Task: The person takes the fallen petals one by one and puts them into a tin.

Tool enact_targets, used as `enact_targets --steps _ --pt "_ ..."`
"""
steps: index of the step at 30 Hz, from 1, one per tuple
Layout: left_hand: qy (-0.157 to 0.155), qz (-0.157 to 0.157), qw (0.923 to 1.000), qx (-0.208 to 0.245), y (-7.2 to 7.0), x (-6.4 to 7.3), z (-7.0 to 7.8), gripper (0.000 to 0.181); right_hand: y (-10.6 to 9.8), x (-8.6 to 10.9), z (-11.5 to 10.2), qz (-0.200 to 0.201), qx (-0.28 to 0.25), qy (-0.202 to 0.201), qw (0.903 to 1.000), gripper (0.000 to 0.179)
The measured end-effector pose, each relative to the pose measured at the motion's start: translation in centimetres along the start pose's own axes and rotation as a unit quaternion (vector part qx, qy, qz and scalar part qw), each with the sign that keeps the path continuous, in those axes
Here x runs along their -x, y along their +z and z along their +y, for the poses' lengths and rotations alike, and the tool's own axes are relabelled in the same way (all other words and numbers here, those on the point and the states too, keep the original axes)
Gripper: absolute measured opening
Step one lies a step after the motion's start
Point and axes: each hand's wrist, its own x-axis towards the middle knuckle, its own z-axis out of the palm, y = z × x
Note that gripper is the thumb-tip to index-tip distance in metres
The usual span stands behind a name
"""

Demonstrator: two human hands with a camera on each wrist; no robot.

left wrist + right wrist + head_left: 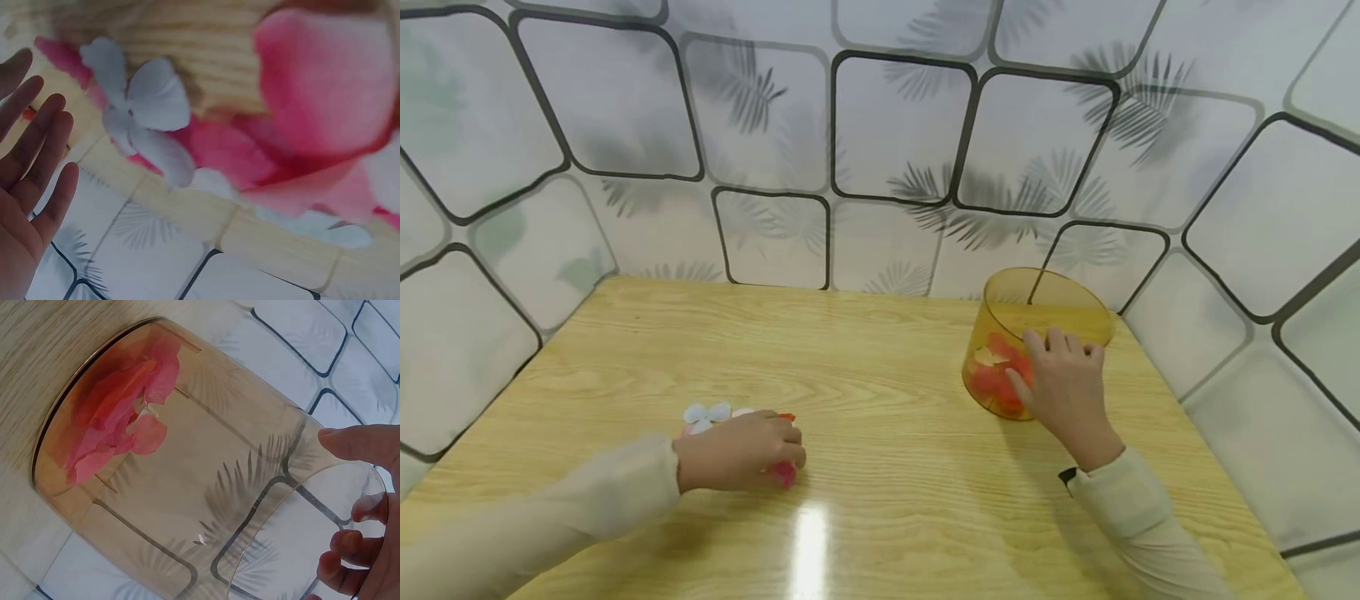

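A: What is held by the right hand (1063,387)?

B: The amber see-through container (187,469) is gripped at its rim, with the thumb set outside and the other fingers curled over the edge. Red and pink petals (122,419) are gathered low inside it, below those fingers.

A: And what is found at the left hand (741,452)?

B: Its fingers are loosely extended and slightly parted. Whether anything is touched by them cannot be told. A pink petal (784,474) is seen just under the fingertips, an orange petal (787,416) just beyond the knuckles, and a white flower (706,417) on the table (880,358), farther back from the fingers.
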Motion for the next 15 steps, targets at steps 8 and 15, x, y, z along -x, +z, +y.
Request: enact_targets --steps 8,15 --pt "0.004 0.012 0.9998 -0.014 1.1 1.1 0.5 0.015 -0.1 -0.1 -0.1 -0.004 0.006 0.002 1.0000 0.049" --pt "0.023 0.035 0.9990 -0.018 1.4 0.8 0.4 0.016 -0.1 0.0 -0.1 -0.002 0.005 0.001 1.0000 0.049"
